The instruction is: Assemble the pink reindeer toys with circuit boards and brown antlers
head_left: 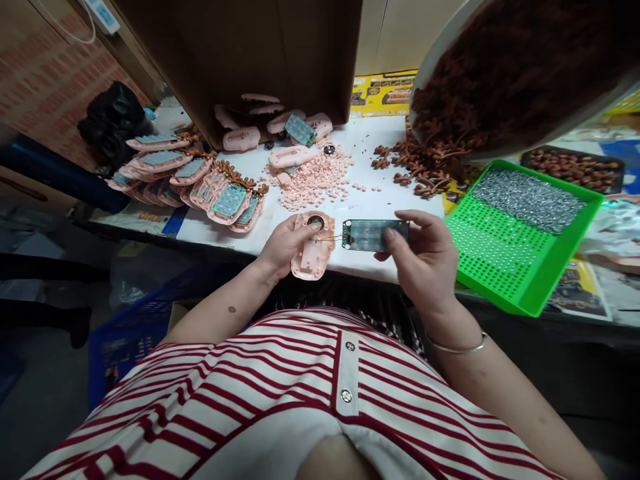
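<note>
My left hand (pixel 293 243) is closed on a pink plastic shell (pixel 311 261), its thumb by a round dark speaker (pixel 316 222) seated at the shell's far end. Between thumb and fingers, my right hand (pixel 425 257) grips a dark circuit board (pixel 370 235), held flat beside the shell. Thin wires (pixel 330 238) run from the board to the shell. Just beyond my left hand lies a heap of small pink plastic pieces (pixel 315 180). Another pink shell (pixel 290 157) and a greenish circuit board (pixel 300 129) rest behind that heap.
Stacked pink shells with boards (pixel 227 202) line the table's left side. Brown plastic parts (pixel 425 163) spill from a large tilted tub (pixel 419 87) at right. A green basket (pixel 537 293) holds small metallic pieces. An open cardboard box (pixel 280 47) stands behind.
</note>
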Action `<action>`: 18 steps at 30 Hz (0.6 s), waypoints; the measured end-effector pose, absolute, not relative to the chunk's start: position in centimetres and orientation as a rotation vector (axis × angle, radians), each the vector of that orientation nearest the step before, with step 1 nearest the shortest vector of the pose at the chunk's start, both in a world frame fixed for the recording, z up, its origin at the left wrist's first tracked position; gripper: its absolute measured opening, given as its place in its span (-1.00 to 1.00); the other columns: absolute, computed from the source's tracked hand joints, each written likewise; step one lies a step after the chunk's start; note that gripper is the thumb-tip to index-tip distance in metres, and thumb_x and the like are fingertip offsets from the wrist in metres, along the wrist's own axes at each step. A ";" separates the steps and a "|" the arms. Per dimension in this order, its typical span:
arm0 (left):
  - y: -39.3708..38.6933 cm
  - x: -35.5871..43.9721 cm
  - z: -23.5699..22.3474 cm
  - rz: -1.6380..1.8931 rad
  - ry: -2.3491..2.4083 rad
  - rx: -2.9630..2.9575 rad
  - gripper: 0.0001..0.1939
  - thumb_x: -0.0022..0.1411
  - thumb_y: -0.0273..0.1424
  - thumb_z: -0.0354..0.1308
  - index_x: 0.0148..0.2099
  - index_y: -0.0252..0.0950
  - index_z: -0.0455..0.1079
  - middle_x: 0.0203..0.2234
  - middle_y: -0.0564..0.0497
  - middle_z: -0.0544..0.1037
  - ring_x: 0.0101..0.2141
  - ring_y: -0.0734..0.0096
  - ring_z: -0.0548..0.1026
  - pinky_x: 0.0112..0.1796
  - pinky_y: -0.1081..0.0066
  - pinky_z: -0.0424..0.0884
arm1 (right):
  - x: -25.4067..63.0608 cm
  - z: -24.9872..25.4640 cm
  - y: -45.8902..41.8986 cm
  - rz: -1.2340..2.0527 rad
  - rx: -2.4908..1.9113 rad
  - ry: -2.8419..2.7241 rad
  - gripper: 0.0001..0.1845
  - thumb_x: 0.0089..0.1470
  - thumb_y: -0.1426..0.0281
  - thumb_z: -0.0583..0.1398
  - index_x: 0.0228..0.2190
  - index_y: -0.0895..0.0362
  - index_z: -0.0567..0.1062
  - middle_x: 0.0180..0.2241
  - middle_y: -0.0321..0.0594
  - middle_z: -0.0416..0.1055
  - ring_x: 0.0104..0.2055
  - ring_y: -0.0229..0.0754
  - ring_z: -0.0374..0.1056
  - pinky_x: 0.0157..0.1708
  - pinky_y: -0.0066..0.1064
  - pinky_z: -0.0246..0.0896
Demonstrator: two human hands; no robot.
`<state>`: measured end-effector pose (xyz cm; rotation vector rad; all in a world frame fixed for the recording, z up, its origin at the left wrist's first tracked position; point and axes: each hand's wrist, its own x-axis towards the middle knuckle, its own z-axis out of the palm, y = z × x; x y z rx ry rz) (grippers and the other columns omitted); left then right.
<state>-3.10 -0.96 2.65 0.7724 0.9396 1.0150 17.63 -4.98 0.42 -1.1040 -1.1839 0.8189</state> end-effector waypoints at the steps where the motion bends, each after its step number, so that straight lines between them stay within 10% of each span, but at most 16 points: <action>1: -1.2 -3.0 2.4 0.944 0.914 0.782 -0.62 -0.11 -0.29 0.50 -0.26 -0.37 0.52 -0.49 0.05 0.58 -0.49 0.44 0.52 -0.36 0.42 0.44 | 17.7 1.1 -4.9 0.858 -1.084 -1.178 -0.70 0.09 0.14 0.38 -0.20 0.02 0.54 -0.48 -0.41 0.42 -0.56 -0.33 0.36 -0.59 -0.46 0.37; 11: -2.4 -2.6 1.8 0.709 0.733 0.678 -0.47 -0.07 -0.05 0.51 -0.24 -0.39 0.54 -0.46 -0.03 0.58 -0.48 0.40 0.51 -0.40 0.42 0.41 | 17.8 2.7 -3.4 1.106 -1.153 -1.086 -0.58 -0.08 0.04 0.47 -0.33 0.09 0.61 -0.47 -0.32 0.51 -0.56 -0.33 0.39 -0.61 -0.47 0.39; 18: -3.1 -2.4 1.7 0.691 0.831 0.847 -0.50 -0.13 -0.30 0.57 -0.15 -0.34 0.50 -0.40 0.01 0.58 -0.41 0.38 0.54 -0.27 0.36 0.43 | 17.5 3.0 -3.1 1.126 -1.175 -1.077 -0.55 -0.12 0.03 0.48 -0.36 0.11 0.60 -0.50 -0.32 0.50 -0.56 -0.33 0.39 -0.59 -0.46 0.45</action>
